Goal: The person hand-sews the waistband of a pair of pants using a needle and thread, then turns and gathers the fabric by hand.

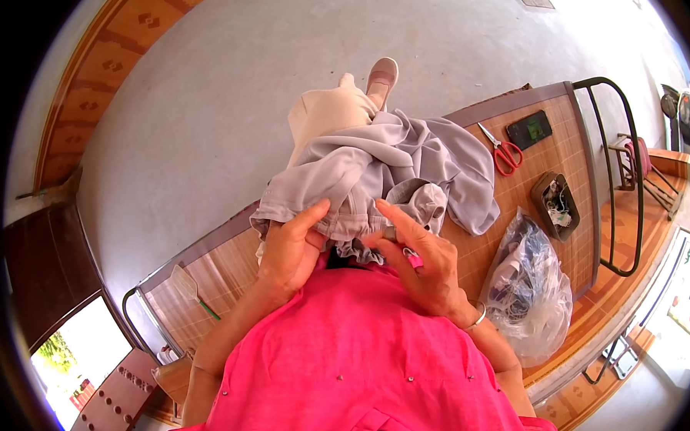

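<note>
A grey garment (355, 166) with a gathered, stitched edge lies across my lap, its loose cloth spreading to the right. My left hand (288, 253) grips that edge, thumb on top and fingers tucked beneath. On the other side, my right hand (427, 269) is closed at the same edge, its thumb along the cloth. A grey band, perhaps a thimble, shows on one of its fingers; that fingertip is slightly blurred. Whether a needle or thread is there is too small to tell. A pale bunched part of the garment lies just beyond my right thumb.
On the bamboo-mat bed (474, 256) to the right lie red-handled scissors (506, 155), a phone (529, 129), a brown box of small items (557, 208) and a clear plastic bag (530, 293). A fly swatter (191, 290) lies left. A metal rail (639, 174) bounds the right end.
</note>
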The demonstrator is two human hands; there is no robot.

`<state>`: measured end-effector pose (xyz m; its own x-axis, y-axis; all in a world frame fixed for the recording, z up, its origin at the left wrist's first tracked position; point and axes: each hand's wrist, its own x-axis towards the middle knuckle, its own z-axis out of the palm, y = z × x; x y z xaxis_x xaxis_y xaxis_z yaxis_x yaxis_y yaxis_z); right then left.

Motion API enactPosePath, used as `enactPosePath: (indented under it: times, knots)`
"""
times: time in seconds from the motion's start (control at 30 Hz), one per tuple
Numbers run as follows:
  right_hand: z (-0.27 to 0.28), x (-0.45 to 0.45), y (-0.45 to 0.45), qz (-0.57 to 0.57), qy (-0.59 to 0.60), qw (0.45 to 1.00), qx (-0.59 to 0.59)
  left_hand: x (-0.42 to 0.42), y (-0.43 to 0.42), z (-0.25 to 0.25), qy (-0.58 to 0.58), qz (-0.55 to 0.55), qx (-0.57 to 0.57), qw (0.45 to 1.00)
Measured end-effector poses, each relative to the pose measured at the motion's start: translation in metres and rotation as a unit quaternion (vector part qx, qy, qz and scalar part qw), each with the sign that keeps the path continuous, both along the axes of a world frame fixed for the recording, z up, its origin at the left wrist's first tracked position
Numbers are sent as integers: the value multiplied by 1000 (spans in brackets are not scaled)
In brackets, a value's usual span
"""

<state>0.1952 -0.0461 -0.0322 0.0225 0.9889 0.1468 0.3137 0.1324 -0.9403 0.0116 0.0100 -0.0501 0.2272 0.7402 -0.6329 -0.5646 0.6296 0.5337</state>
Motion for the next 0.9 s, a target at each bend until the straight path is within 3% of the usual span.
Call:
enactPosePath:
  times: [0.1, 0.3, 0.5, 0.6, 0.7, 0.9]
  knots:
    - [13, 6, -9, 73, -6, 989, -132, -2, 5, -4, -15, 5, -11, 1000]
    - [-7, 8, -16, 226, 60, 972, -34, -3, 21, -5, -34, 6, -30, 999]
    - [-11, -3, -6, 236, 63, 969, -14, 0, 36, 8, -59, -26, -15, 998]
    - [-26, -17, 5, 248, 22, 968, 27, -3, 44, 20, -72, -47, 6, 996]
    - [-24, -22, 16, 298, -92, 947, 75, -11, 51, 22, -73, -57, 31, 995]
    - [-12, -31, 30, 317, -158, 921, 159, -21, 57, 27, -51, -41, 37, 997]
